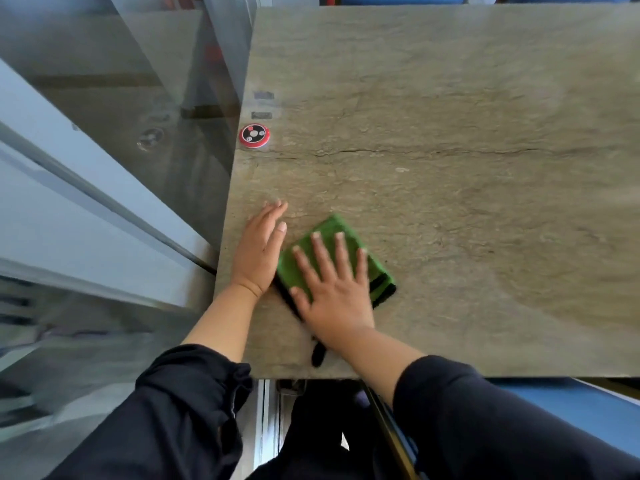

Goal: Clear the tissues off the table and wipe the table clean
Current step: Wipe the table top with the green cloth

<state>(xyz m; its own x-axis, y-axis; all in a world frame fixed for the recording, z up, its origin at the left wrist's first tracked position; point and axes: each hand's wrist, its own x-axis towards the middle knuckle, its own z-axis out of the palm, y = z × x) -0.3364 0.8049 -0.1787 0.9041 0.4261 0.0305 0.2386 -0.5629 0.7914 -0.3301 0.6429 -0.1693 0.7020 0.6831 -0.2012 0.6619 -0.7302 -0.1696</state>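
Note:
A folded green cloth (375, 271) with black trim lies on the stone-patterned table (450, 133) near its front left corner. My right hand (332, 289) presses flat on the cloth with its fingers spread. My left hand (259, 251) rests flat on the bare tabletop just left of the cloth, fingers straight and together. No tissue shows on the table. A small pale speck (401, 170) sits on the surface beyond the cloth.
A round red and black call button (254, 135) sits at the table's left edge, with two small grey labels (263, 105) behind it. A glass partition (121, 116) runs along the left side. Blue seats (571, 407) lie at the front right and beyond the far edge.

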